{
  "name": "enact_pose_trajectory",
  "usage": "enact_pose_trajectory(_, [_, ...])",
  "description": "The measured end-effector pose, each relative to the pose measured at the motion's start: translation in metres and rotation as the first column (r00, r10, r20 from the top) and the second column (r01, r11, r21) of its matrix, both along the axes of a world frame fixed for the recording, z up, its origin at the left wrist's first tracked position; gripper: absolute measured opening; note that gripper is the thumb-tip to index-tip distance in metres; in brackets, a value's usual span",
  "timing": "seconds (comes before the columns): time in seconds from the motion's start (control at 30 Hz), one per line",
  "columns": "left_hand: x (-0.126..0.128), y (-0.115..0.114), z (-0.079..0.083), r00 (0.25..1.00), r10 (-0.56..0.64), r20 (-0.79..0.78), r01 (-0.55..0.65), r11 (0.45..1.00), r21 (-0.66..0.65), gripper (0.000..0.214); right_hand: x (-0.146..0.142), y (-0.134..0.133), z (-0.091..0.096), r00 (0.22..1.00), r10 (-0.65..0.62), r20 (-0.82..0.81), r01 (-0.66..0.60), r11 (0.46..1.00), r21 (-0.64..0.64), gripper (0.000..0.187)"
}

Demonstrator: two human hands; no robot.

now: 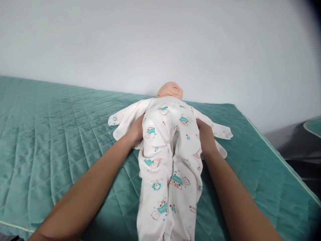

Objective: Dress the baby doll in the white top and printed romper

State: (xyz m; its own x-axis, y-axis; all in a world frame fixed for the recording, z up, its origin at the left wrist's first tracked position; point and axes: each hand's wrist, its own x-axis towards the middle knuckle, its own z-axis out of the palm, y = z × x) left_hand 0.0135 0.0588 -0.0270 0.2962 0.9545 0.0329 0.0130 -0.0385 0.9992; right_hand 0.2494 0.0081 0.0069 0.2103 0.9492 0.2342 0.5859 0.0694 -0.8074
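Observation:
A baby doll (168,89) lies on its back with its head toward the wall, its chin and mouth tipped up. White baby pants (173,150) printed with teal houses and small animals cover its front from the chest down. Under them, a white long-sleeved baby top (127,113) is spread out, both sleeves stretched sideways. My left hand (136,131) is against the left side of the pants at hip height. On the opposite side, my right hand (206,138) touches the pants at about the same height. The fingers of both hands are hidden by the cloth, so their grip does not show.
A green quilted cover (82,144) with light piping lies beneath the doll. Behind its far edge rises a pale wall (125,43). At the right, past the cover's slanting edge, are a dark area and part of another green padded surface (314,127).

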Motion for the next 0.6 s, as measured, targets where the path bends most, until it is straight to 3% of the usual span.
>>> enact_pose_trajectory(0.13, [-0.012, 0.001, 0.011, 0.984, -0.099, 0.15, 0.123, 0.98, -0.156, 0.027, 0.006, 0.004, -0.006, 0.996, 0.004, -0.091, -0.008, 0.999, -0.045, 0.027])
enact_pose_trajectory(0.23, [-0.022, 0.003, 0.02, 0.992, -0.113, 0.049, 0.12, 0.978, -0.172, 0.026, 0.012, 0.007, -0.011, 0.986, -0.018, -0.168, 0.008, 0.998, -0.058, 0.025])
enact_pose_trajectory(0.3, [-0.027, 0.005, 0.025, 0.995, -0.056, -0.076, 0.044, 0.988, -0.151, 0.025, 0.013, 0.007, -0.013, 0.984, -0.068, -0.167, 0.065, 0.998, -0.022, 0.022])
enact_pose_trajectory(0.4, [-0.027, 0.005, 0.028, 0.947, 0.175, -0.268, -0.173, 0.984, 0.03, 0.019, 0.011, 0.007, -0.011, 0.984, -0.133, -0.12, 0.146, 0.984, 0.105, 0.021])
enact_pose_trajectory(0.47, [-0.024, 0.006, 0.028, 0.884, 0.348, -0.314, -0.274, 0.927, 0.255, 0.019, 0.006, 0.008, -0.009, 0.981, -0.136, -0.136, 0.159, 0.971, 0.179, 0.021])
enact_pose_trajectory(0.53, [-0.02, 0.008, 0.029, 0.845, 0.433, -0.313, -0.263, 0.847, 0.461, 0.019, 0.002, 0.011, -0.007, 0.98, -0.088, -0.176, 0.123, 0.972, 0.2, 0.02])
enact_pose_trajectory(0.6, [-0.018, 0.012, 0.029, 0.84, 0.436, -0.322, -0.172, 0.777, 0.606, 0.018, 0.0, 0.015, -0.006, 0.982, -0.014, -0.186, 0.05, 0.981, 0.188, 0.02])
